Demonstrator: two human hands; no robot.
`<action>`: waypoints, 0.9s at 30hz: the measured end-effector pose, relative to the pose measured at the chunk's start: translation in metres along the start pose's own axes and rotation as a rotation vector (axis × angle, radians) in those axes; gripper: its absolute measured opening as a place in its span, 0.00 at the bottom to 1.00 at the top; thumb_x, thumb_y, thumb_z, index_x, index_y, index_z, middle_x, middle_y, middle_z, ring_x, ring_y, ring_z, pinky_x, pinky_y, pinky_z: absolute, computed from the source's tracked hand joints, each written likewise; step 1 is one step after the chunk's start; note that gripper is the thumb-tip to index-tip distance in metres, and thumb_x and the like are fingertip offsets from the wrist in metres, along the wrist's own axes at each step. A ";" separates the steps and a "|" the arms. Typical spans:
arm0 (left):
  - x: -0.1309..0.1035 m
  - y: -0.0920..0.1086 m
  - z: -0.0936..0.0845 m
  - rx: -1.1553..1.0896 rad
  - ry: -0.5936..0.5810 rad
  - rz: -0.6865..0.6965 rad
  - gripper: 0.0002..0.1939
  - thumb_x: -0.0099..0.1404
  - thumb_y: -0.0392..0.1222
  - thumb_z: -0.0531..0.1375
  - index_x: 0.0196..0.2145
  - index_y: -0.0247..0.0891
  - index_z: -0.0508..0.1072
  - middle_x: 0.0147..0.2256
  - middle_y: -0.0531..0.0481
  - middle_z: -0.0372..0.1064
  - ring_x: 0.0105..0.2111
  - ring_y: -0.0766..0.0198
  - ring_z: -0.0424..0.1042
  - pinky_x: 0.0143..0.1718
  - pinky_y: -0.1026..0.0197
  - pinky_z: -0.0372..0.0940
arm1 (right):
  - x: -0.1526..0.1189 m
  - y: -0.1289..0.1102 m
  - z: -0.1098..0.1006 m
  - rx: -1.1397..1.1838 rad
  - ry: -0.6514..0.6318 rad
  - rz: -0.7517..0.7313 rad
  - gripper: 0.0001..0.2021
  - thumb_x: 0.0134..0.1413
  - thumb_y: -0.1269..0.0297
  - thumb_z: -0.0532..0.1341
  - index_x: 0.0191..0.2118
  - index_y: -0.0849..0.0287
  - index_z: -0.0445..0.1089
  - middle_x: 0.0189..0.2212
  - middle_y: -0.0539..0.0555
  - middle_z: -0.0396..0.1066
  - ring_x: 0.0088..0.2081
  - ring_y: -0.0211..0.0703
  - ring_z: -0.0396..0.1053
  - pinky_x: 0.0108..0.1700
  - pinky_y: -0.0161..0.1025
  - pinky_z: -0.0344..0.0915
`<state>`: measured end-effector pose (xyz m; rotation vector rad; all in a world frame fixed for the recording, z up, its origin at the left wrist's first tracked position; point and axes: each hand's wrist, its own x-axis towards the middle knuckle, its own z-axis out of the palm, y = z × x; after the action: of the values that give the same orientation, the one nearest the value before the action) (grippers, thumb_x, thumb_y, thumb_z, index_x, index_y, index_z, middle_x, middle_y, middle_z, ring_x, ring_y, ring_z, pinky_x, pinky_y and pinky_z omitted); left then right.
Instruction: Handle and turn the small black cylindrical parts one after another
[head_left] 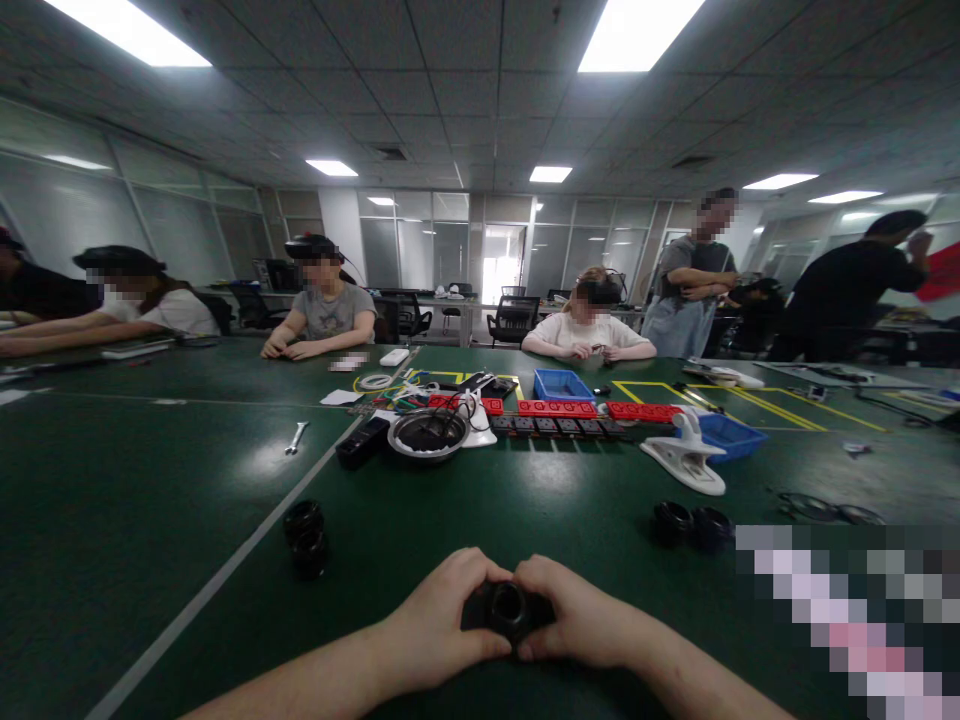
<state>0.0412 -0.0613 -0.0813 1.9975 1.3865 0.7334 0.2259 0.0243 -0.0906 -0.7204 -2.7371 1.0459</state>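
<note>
My left hand (448, 612) and my right hand (566, 612) are closed on opposite sides of a black, round part with an opening in its middle (509, 602). Its exact kind cannot be made out, and the fingers cover its sides. It is held low over the green table (390, 560), close to me. Left of my hands, two black ring-shaped parts (306, 540) sit one beyond the other, touching. On the right, two similar black round parts (691, 526) stand side by side.
Beyond my hands lie a metal dish (427, 436), a black device (364, 443), a white clamp-like stand (686, 455), red strips (556, 408) and blue bins (562, 384). A wrench (297, 438) rests at left. Several people sit or stand around the table.
</note>
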 end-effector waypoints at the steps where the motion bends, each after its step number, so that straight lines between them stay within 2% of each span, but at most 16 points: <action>1: 0.000 0.000 0.001 -0.004 0.002 -0.002 0.20 0.48 0.35 0.65 0.41 0.41 0.67 0.37 0.53 0.62 0.37 0.62 0.62 0.37 0.64 0.57 | 0.001 0.000 0.002 -0.017 0.019 0.025 0.17 0.32 0.66 0.70 0.33 0.61 0.68 0.30 0.48 0.62 0.34 0.40 0.60 0.35 0.33 0.56; 6: -0.002 0.004 0.004 -0.008 0.037 -0.044 0.19 0.46 0.35 0.66 0.37 0.39 0.68 0.35 0.53 0.62 0.36 0.62 0.62 0.36 0.64 0.57 | 0.002 -0.008 0.016 -0.223 0.107 0.103 0.22 0.26 0.53 0.71 0.29 0.61 0.66 0.26 0.48 0.63 0.29 0.40 0.59 0.29 0.34 0.53; 11: 0.000 0.003 0.009 -0.006 0.117 -0.129 0.18 0.45 0.32 0.66 0.34 0.37 0.66 0.34 0.53 0.62 0.36 0.62 0.62 0.35 0.64 0.57 | 0.004 -0.013 0.028 -0.396 0.242 0.116 0.28 0.27 0.41 0.66 0.30 0.61 0.65 0.28 0.53 0.66 0.31 0.46 0.61 0.36 0.41 0.54; 13: 0.000 0.002 0.011 0.001 0.139 -0.142 0.18 0.44 0.33 0.66 0.34 0.37 0.66 0.35 0.53 0.62 0.36 0.61 0.61 0.36 0.63 0.57 | 0.004 -0.012 0.028 -0.390 0.231 0.064 0.30 0.26 0.42 0.66 0.34 0.61 0.65 0.31 0.54 0.66 0.33 0.48 0.61 0.38 0.43 0.55; 16: 0.001 0.001 0.010 0.001 0.116 -0.107 0.19 0.45 0.34 0.66 0.35 0.38 0.65 0.35 0.53 0.61 0.37 0.61 0.61 0.36 0.63 0.57 | 0.001 -0.008 0.018 -0.275 0.136 -0.032 0.31 0.29 0.47 0.68 0.41 0.60 0.65 0.37 0.55 0.64 0.38 0.49 0.60 0.40 0.43 0.56; 18: 0.001 0.000 0.007 -0.001 0.074 -0.073 0.19 0.46 0.34 0.66 0.36 0.38 0.66 0.36 0.53 0.61 0.37 0.62 0.61 0.36 0.64 0.57 | 0.000 -0.004 0.008 -0.171 0.040 -0.082 0.27 0.35 0.51 0.67 0.42 0.60 0.65 0.37 0.54 0.63 0.39 0.47 0.60 0.41 0.41 0.57; 21: 0.000 0.000 0.002 -0.002 0.017 -0.040 0.20 0.46 0.34 0.66 0.37 0.39 0.67 0.36 0.53 0.62 0.36 0.62 0.62 0.36 0.64 0.57 | -0.001 0.001 -0.003 -0.059 -0.058 -0.137 0.17 0.40 0.57 0.66 0.38 0.59 0.68 0.33 0.50 0.63 0.38 0.43 0.60 0.39 0.36 0.57; 24: -0.001 0.000 -0.001 -0.002 -0.011 -0.008 0.20 0.46 0.36 0.67 0.38 0.39 0.67 0.36 0.53 0.62 0.37 0.62 0.62 0.36 0.64 0.57 | 0.000 0.005 -0.002 -0.029 -0.041 -0.126 0.13 0.39 0.60 0.67 0.33 0.59 0.68 0.29 0.47 0.62 0.35 0.40 0.60 0.36 0.33 0.56; 27: -0.002 0.001 0.001 0.003 -0.012 0.000 0.20 0.45 0.38 0.68 0.37 0.39 0.67 0.35 0.53 0.62 0.36 0.62 0.62 0.35 0.65 0.57 | 0.002 0.007 0.007 -0.057 0.037 -0.044 0.16 0.34 0.58 0.69 0.29 0.60 0.67 0.27 0.46 0.61 0.32 0.38 0.60 0.32 0.31 0.54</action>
<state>0.0416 -0.0634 -0.0816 2.0010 1.3813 0.7189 0.2254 0.0254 -0.1003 -0.6775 -2.7480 0.9397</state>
